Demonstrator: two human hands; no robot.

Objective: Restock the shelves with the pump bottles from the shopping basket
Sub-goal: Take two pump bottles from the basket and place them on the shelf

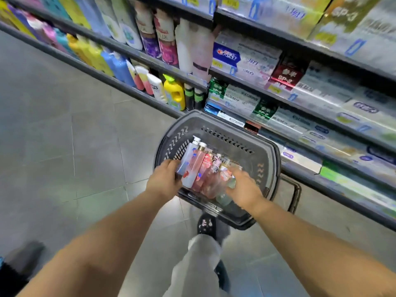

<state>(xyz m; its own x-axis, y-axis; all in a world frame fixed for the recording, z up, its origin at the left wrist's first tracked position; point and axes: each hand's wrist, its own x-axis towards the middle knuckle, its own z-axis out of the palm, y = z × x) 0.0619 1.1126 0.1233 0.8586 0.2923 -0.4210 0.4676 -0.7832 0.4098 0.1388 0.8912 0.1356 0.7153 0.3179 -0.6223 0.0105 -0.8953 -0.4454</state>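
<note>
Pick-up step. In the shopping basket [233,125], left hand [164,180] fingers curl round a white pump bottle [188,159]; right hand [244,186] fingers blurred, grip unclear. Next move: lift bottles to the shelves [128,50] beyond the basket.

Basket [246,159]: pump bottles [199,166] packed tight between the fingers [170,165]; open room beyond them. Shelves [300,42] farther ahead: crowded. Floor [75,146] leftward: open.

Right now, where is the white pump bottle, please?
The white pump bottle lies leftmost in the dark plastic basket, mid head view, between the left hand and a pink pump bottle.
</note>
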